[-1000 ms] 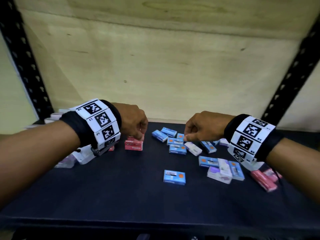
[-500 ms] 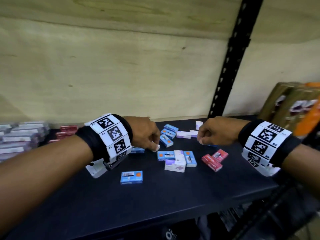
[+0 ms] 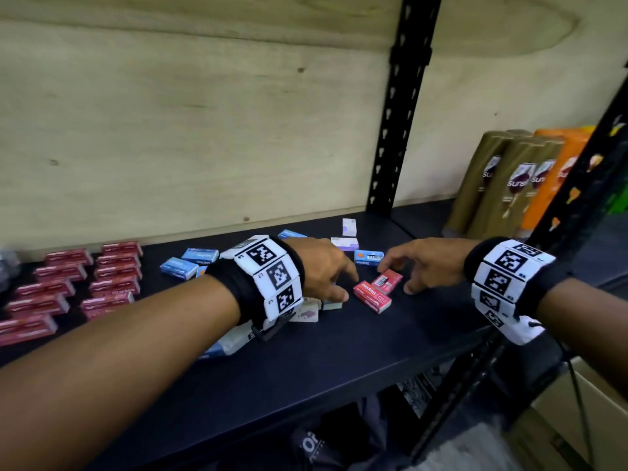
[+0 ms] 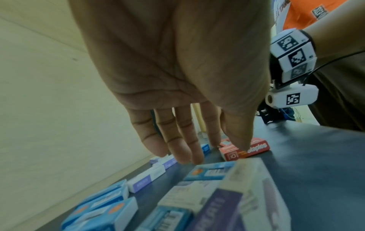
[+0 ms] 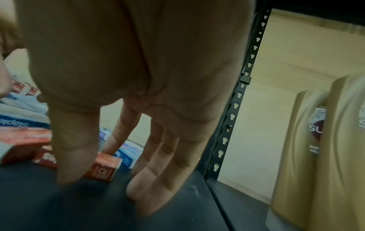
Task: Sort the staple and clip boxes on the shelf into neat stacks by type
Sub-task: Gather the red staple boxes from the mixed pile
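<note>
Two red staple boxes lie side by side on the black shelf [image 3: 339, 362], the nearer one [image 3: 372, 295] and the farther one [image 3: 387, 280]. My left hand [image 3: 348, 287] reaches in from the left with straight fingers [image 4: 187, 150], its thumb tip just above the nearer red box [image 4: 247, 150]. My right hand [image 3: 396, 278] hovers spread over the farther red box [image 5: 102, 168], thumb [image 5: 73, 156] on one side and fingers on the other; contact is unclear. Neither hand holds anything. Red boxes [image 3: 102, 277] stand in rows at the left.
Blue boxes [image 3: 190, 263] and white-purple boxes [image 3: 345, 243] are scattered behind and under my left wrist. A black shelf upright [image 3: 397, 113] stands at the back. Gold and orange shampoo bottles [image 3: 509, 185] fill the neighbouring bay on the right. The wooden back wall is close.
The view has swung right along the shelf. Both hands were closed fists and have opened, moving over to the two red boxes near the shelf's right end.
</note>
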The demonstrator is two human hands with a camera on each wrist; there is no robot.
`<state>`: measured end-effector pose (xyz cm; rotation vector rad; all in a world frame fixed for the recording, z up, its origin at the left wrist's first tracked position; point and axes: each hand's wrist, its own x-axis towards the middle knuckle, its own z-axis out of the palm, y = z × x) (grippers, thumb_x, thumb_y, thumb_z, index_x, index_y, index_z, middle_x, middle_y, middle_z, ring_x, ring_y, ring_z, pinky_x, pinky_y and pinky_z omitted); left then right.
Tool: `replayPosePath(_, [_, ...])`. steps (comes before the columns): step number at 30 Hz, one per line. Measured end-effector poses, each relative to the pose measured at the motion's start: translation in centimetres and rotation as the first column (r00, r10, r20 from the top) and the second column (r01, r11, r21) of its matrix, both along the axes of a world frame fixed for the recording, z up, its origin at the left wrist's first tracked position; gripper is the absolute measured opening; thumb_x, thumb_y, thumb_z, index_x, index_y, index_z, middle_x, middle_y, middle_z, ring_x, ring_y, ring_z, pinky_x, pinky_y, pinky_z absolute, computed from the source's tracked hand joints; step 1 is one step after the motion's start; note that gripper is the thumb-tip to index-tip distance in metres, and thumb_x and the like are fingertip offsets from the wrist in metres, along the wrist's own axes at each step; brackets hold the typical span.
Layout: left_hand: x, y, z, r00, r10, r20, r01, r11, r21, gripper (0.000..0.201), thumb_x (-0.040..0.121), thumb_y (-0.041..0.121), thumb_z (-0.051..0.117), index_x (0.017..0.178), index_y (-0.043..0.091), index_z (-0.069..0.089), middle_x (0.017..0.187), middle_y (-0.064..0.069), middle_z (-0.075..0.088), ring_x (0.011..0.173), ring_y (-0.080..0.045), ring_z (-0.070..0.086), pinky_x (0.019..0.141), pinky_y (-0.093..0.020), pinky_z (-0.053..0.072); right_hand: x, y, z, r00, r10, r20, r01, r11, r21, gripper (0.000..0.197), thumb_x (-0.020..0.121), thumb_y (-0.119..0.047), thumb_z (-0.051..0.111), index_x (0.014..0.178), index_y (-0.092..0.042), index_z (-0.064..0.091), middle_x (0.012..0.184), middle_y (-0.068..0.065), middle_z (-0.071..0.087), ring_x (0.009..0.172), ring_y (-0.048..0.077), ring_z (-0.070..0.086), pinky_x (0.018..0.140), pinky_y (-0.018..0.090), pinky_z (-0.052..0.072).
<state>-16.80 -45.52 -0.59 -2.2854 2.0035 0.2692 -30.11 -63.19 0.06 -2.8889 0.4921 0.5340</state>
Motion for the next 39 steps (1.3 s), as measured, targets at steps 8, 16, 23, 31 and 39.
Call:
replayPosePath(8, [0.5, -1.7, -1.0, 0.999, -0.036, -0.037, 0.036, 0.999, -0.002, 0.043, 0.089, 0.039, 0.061, 0.132, 0.038, 0.053, 0.117, 0.01, 0.064, 0.106, -0.013, 0.058, 0.089, -0.027, 0.044, 0.9, -0.7, -0.4, 0.999, -0.032, 0.016, 0.034, 0.995, -0.095, 0.031, 0.083, -0.03, 0.076, 0.113, -0.032, 0.064, 0.11, -0.012, 0.064, 0.077, -0.003, 0.054, 0.064, 0.016, 0.037])
replayPosePath(16, [0.5, -2.9, -1.8, 0.999, -0.015, -0.039, 0.016, 1.0, 0.024, 0.033, 0.089, 0.046, 0.057, 0.122, 0.039, 0.059, 0.098, 0.016, 0.061, 0.097, -0.012, 0.058, 0.082, -0.03, 0.046, 1.2, -1.1, 0.0, 0.997, -0.079, -0.002, 0.078, 0.989, -0.122, 0.021, 0.098, -0.023, 0.052, 0.111, -0.024, 0.069, 0.089, -0.006, 0.074, 0.084, 0.01, 0.066, 0.087, 0.029, 0.05])
replayPosePath(23, [-0.2, -3.4, -2.0, 0.997, -0.044, -0.068, 0.047, 0.998, 0.035, 0.035, 0.091, 0.043, 0.057, 0.124, 0.03, 0.061, 0.112, 0.007, 0.064, 0.102, -0.015, 0.057, 0.086, -0.029, 0.045, 1.6, -1.0, 0.0, 0.99, -0.142, 0.026, 0.143, 0.988, -0.063, 0.024, 0.099, -0.016, 0.049, 0.116, -0.024, 0.064, 0.088, -0.003, 0.074, 0.079, 0.007, 0.068, 0.084, 0.025, 0.051])
replayPosePath(31, [-0.5, -3.8, -1.3, 0.98, 0.037, -0.194, -0.044, 0.998, -0.036, 0.027, 0.079, 0.026, 0.078, 0.099, 0.017, 0.063, 0.087, 0.006, 0.065, 0.072, -0.006, 0.056, 0.061, -0.017, 0.043, 1.7, -1.1, -0.2, 0.979, -0.19, 0.074, 0.192, 0.981, -0.018, 0.025, 0.1, -0.016, 0.046, 0.119, -0.023, 0.061, 0.086, -0.003, 0.074, 0.082, 0.01, 0.071, 0.092, 0.033, 0.053])
replayPosePath(39, [0.5, -1.9, -0.3, 0.937, 0.065, -0.342, -0.106, 0.989, -0.1, 0.021, 0.086, 0.024, 0.07, 0.105, 0.024, 0.063, 0.093, 0.007, 0.065, 0.073, -0.003, 0.058, 0.074, -0.02, 0.048, 1.3, -0.6, 0.5, 0.984, -0.114, 0.139, 0.126, 0.989, -0.082, 0.032, 0.1, -0.012, 0.042, 0.119, -0.025, 0.064, 0.105, -0.001, 0.063, 0.086, 0.012, 0.058, 0.085, 0.025, 0.047])
